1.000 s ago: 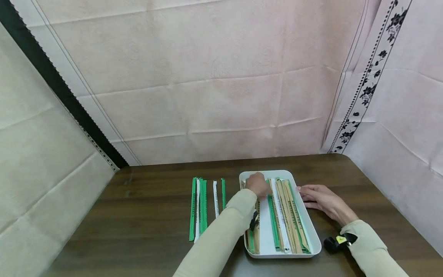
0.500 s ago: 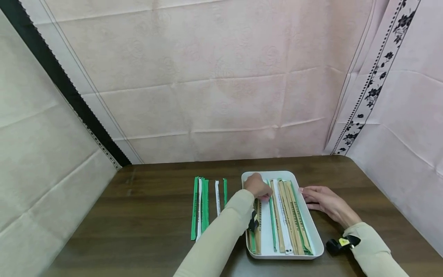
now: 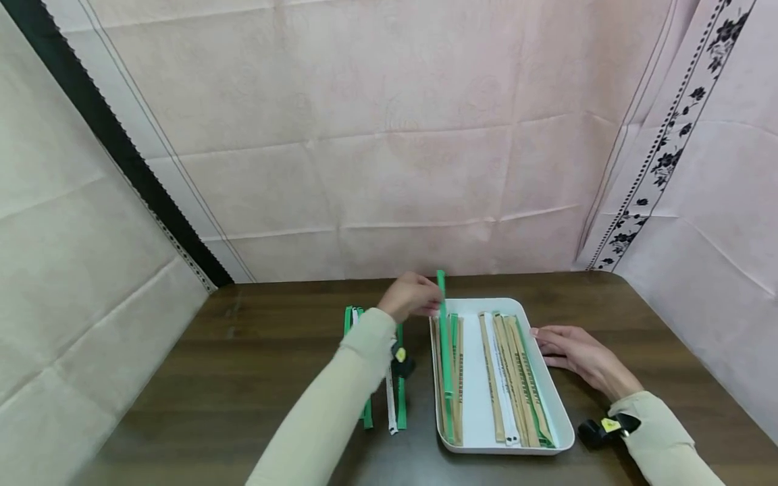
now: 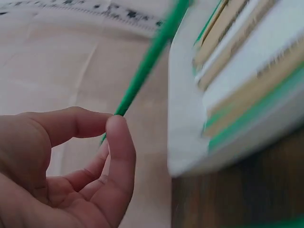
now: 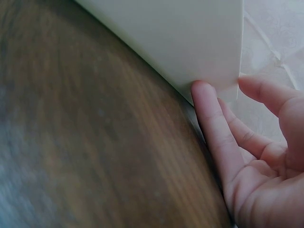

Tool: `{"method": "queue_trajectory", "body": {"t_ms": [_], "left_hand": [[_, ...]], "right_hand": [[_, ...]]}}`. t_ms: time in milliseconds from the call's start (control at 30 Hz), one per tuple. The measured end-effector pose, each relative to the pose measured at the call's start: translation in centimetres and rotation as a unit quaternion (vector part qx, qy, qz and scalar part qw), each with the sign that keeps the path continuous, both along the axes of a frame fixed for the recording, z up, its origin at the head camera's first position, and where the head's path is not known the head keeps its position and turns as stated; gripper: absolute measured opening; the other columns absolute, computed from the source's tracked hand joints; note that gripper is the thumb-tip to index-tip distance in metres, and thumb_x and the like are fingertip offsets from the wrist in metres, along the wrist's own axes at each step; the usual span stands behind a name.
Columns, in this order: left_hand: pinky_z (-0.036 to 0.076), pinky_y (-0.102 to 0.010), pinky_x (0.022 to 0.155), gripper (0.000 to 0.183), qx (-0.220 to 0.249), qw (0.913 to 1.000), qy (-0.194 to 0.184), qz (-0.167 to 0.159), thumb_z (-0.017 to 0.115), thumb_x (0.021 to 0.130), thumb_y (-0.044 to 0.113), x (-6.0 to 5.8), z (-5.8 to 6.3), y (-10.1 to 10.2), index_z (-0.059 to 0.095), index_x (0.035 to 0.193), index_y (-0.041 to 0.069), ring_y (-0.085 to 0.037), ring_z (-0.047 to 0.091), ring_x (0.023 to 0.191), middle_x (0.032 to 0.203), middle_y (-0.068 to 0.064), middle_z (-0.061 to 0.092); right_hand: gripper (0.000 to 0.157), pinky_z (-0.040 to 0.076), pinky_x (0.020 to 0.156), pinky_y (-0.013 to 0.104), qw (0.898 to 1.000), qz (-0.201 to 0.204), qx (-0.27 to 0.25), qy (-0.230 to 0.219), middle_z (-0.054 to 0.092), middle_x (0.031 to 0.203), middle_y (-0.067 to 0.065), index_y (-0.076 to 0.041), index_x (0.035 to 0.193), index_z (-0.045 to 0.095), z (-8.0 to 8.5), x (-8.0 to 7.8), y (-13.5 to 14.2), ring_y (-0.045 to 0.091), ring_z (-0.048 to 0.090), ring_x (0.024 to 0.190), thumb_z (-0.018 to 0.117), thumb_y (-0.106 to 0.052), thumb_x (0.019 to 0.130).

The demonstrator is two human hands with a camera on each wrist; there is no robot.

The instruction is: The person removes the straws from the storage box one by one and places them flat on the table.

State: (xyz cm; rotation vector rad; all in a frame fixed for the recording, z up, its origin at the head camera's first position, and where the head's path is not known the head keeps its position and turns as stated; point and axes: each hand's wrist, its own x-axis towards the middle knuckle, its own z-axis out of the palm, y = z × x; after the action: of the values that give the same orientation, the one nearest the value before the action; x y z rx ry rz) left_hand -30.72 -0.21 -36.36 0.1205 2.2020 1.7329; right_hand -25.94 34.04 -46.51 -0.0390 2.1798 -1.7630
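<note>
In the head view, my left hand (image 3: 410, 297) pinches a long, thin green wrapped stick (image 3: 446, 344) near its upper end. The stick slants over the left side of a white tray (image 3: 476, 398). The left wrist view shows thumb and finger meeting on the green stick (image 4: 145, 69), with the tray's corner (image 4: 179, 137) beside it. My right hand (image 3: 580, 361) rests at the tray's right side with extended fingers. In the right wrist view, the fingertips of my right hand (image 5: 251, 175) touch the tray's outer wall (image 5: 190, 42) and edge.
Inside the tray, several brown wrapped sticks (image 3: 523, 385), with white and green ones, lie to the right. Another bundle (image 3: 459, 385) lies along its left side. More green and white sticks (image 3: 401, 398) lie on the brown table (image 3: 267, 378), partly behind my left arm. Pale cloth (image 3: 389, 169) hangs behind.
My left hand has lifted up and left from inside the tray, carrying the green stick from the middle toward the tray's left side. My right hand stays at the tray's side.
</note>
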Motion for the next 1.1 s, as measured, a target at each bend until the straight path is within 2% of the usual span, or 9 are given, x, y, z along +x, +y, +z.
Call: {"method": "queue_trajectory", "body": {"t_ms": [100, 233, 400, 600, 767, 1000, 1100], "left_hand": [[0.064, -0.030, 0.078, 0.015, 0.004, 0.9999, -0.008, 0.007, 0.068, 0.100, 0.002, -0.4, -0.4, -3.1, 0.070, 0.111, -0.007, -0.014, 0.069, 0.074, 0.090, -0.012, 0.072], [0.063, -0.025, 0.073, 0.020, 0.000, 0.9989, -0.029, 0.037, 0.068, 0.100, 0.002, -0.7, -2.0, -7.5, 0.070, 0.116, -0.010, -0.010, 0.070, 0.071, 0.090, -0.011, 0.074], [0.063, -0.026, 0.073, 0.018, -0.043, 0.9962, -0.031, 0.069, 0.069, 0.100, 0.004, 0.0, -3.8, -10.6, 0.072, 0.112, -0.009, -0.009, 0.069, 0.066, 0.085, -0.009, 0.074], [0.064, -0.030, 0.069, 0.009, -0.088, 0.9919, -0.004, 0.092, 0.074, 0.096, 0.002, 1.1, -6.0, -11.3, 0.075, 0.098, -0.007, -0.011, 0.070, 0.062, 0.079, -0.011, 0.074], [0.063, -0.029, 0.063, 0.004, -0.123, 0.9872, 0.014, 0.101, 0.079, 0.092, 0.001, 1.3, -7.3, -10.6, 0.077, 0.090, -0.002, -0.012, 0.071, 0.059, 0.078, -0.013, 0.076], [0.063, -0.029, 0.061, 0.007, -0.162, 0.9804, 0.061, 0.094, 0.080, 0.093, 0.004, 1.2, -7.5, -10.2, 0.079, 0.088, -0.001, -0.014, 0.073, 0.059, 0.075, -0.009, 0.076], [0.064, -0.032, 0.063, 0.012, -0.177, 0.9770, 0.078, 0.091, 0.078, 0.096, 0.009, 1.3, -6.6, -10.2, 0.079, 0.095, -0.002, -0.017, 0.075, 0.063, 0.076, -0.009, 0.076]], "right_hand": [[0.062, 0.061, 0.092, 0.031, 1.000, -0.001, 0.000, 0.001, 0.073, 0.121, 0.007, 0.014, 0.147, 0.048, 0.1, 0.0, 0.0, 0.013, 0.070, 0.107, 0.059, -0.034, 0.110], [0.062, 0.061, 0.093, 0.031, 1.000, 0.002, 0.007, -0.001, 0.073, 0.122, 0.007, 0.013, 0.147, 0.048, 0.4, -0.3, -0.2, 0.014, 0.070, 0.107, 0.059, -0.035, 0.110], [0.064, 0.061, 0.093, 0.031, 1.000, 0.005, 0.019, 0.002, 0.072, 0.125, 0.008, 0.014, 0.149, 0.046, 0.4, -0.2, 0.0, 0.013, 0.069, 0.109, 0.058, -0.036, 0.110], [0.061, 0.061, 0.091, 0.030, 1.000, 0.003, 0.011, -0.003, 0.072, 0.121, 0.005, 0.014, 0.148, 0.047, 0.2, 0.0, -0.1, 0.012, 0.069, 0.107, 0.057, -0.033, 0.111], [0.059, 0.061, 0.091, 0.030, 1.000, -0.001, 0.001, -0.010, 0.073, 0.118, 0.004, 0.012, 0.147, 0.050, -0.3, 0.2, 0.2, 0.012, 0.070, 0.105, 0.059, -0.033, 0.110], [0.060, 0.061, 0.092, 0.030, 1.000, 0.003, 0.007, -0.001, 0.072, 0.124, 0.007, 0.014, 0.148, 0.047, -0.2, 0.3, 0.3, 0.012, 0.069, 0.108, 0.057, -0.033, 0.111], [0.062, 0.061, 0.093, 0.031, 1.000, 0.005, 0.009, 0.002, 0.072, 0.127, 0.008, 0.014, 0.148, 0.047, 0.1, 0.1, 0.0, 0.012, 0.069, 0.109, 0.057, -0.034, 0.111]]}}
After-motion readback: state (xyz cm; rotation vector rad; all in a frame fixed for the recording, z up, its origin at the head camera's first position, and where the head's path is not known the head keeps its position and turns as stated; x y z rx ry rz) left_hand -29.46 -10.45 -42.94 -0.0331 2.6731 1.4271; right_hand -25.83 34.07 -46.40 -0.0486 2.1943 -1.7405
